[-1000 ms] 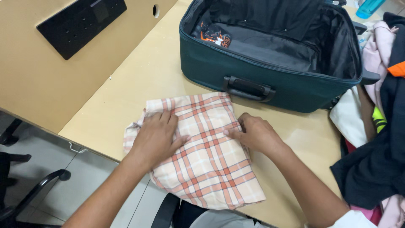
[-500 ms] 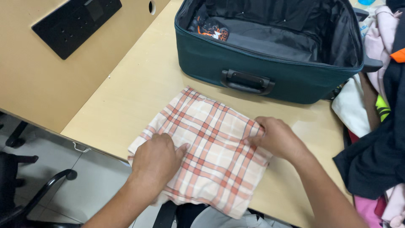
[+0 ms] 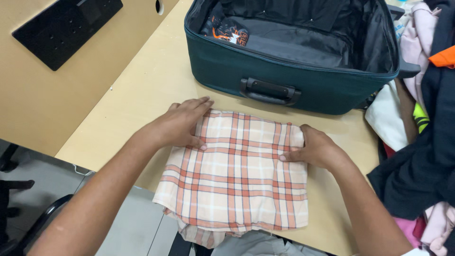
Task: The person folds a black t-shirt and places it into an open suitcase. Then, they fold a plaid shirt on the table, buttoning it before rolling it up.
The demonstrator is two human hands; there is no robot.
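Pale wooden desk (image 3: 142,90), upright panel on the far left with a black socket strip (image 3: 66,26). Open dark green suitcase (image 3: 284,61) at the far side, black lining showing, a black and orange garment (image 3: 226,32) tucked in its far left corner. Heap of mixed clothes (image 3: 422,132) along the right edge.

Folded plaid cloth (image 3: 237,175), cream with orange-red checks, now squared up and lying straight to the desk edge; half a second ago skewed on a diagonal. Fold looks neater and narrower than before, so probably one step nearer a finished bundle.

Left hand (image 3: 182,125) moved up to the far left corner, flat and spread, fingers pointing right, pressing down. Right hand (image 3: 315,149) at the far right edge, fingers loosely curled over the cloth, thumb on top, pinching lightly rather than gripping hard.

Near edge of the cloth overhanging the desk lip, a loose layer drooping below. Narrow strip of bare desk between cloth and suitcase handle (image 3: 269,91). More open desk to the left; right side tight against the heap. Chair arm (image 3: 42,215) and floor below on the near left.
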